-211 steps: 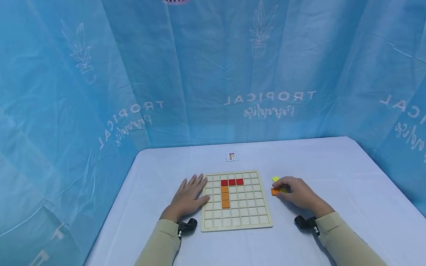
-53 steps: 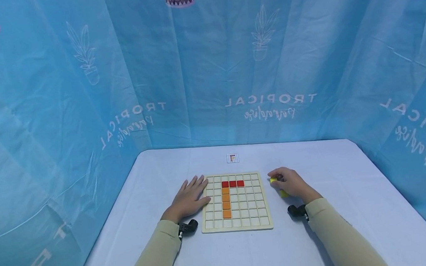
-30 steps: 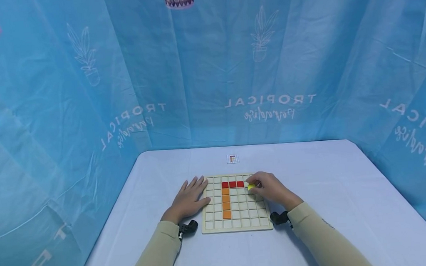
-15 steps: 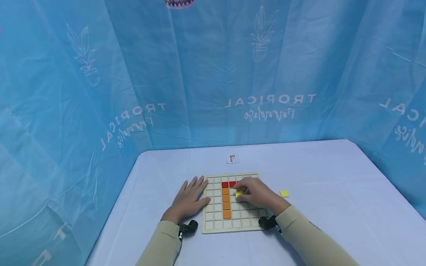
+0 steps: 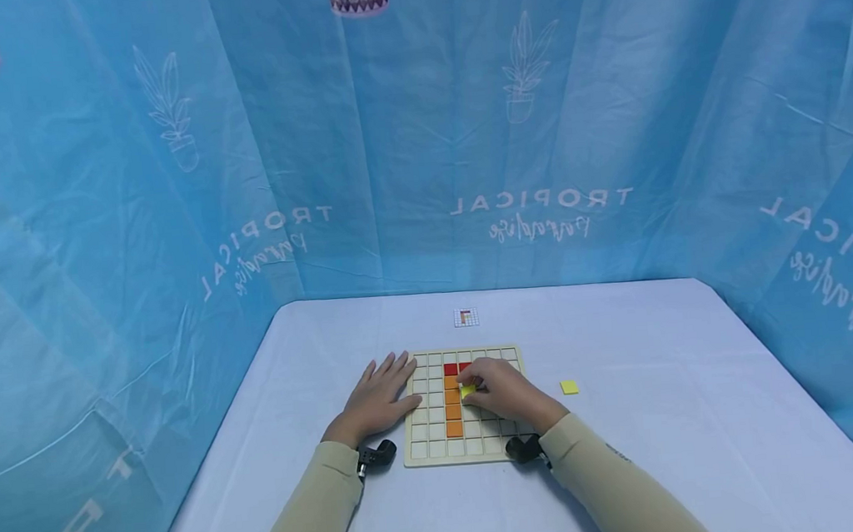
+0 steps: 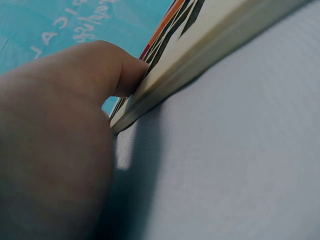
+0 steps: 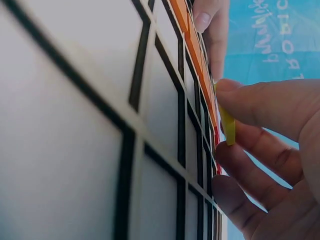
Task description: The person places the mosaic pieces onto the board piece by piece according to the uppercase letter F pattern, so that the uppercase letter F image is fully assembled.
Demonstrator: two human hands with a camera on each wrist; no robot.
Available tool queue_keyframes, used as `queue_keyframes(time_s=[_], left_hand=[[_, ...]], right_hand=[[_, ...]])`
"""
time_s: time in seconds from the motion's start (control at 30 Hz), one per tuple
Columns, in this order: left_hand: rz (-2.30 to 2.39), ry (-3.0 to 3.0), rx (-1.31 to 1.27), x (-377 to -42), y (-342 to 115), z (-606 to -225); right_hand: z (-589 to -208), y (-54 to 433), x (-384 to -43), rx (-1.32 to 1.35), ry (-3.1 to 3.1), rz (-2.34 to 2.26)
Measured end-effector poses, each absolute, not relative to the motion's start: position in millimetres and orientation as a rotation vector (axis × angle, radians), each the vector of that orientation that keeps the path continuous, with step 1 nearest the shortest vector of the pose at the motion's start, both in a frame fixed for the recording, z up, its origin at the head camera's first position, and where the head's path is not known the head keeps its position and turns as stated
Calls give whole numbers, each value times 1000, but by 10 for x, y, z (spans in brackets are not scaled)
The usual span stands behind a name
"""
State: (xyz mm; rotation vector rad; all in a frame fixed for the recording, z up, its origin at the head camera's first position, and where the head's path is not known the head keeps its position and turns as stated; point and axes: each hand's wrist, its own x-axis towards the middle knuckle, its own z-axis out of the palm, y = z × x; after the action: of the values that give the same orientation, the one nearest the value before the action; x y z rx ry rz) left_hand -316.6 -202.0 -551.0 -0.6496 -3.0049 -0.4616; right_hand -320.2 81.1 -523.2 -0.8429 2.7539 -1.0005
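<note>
A pale wooden grid board [image 5: 422, 450] lies on the table, with a column of orange tiles [image 5: 453, 411] and red tiles [image 5: 450, 369] along the top of that column. My right hand [image 5: 507, 389] is over the board and pinches a yellow tile [image 7: 228, 122] between thumb and fingers, just right of the orange column. It hides part of the red row. My left hand [image 5: 377, 399] rests at the board's left edge with fingers spread; in the left wrist view its thumb [image 6: 127, 75] touches the board's rim.
Another yellow tile [image 5: 569, 387] lies on the white table [image 5: 638, 466] to the right of the board. A small printed pattern card [image 5: 466, 318] lies beyond the board. Blue printed curtains [image 5: 401, 134] surround the table.
An orange tile was added at the column's lower end since the oldest frame. My right hand picked up a yellow tile and carried it left over the board. My left hand stayed put.
</note>
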Motion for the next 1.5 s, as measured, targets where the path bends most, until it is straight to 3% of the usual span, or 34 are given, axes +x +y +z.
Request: queue_keyframes(time_s=[0.87,1.5], left_hand=[[-476,-3009,-644,-3159,-2018,-5504],[-463,-3012,-631,-3170,-2014,-5512]], right_hand=[[-5278,910,-3181,-752,2733,-1115],[-5241,1981,-3244,-467,2803,-1284]])
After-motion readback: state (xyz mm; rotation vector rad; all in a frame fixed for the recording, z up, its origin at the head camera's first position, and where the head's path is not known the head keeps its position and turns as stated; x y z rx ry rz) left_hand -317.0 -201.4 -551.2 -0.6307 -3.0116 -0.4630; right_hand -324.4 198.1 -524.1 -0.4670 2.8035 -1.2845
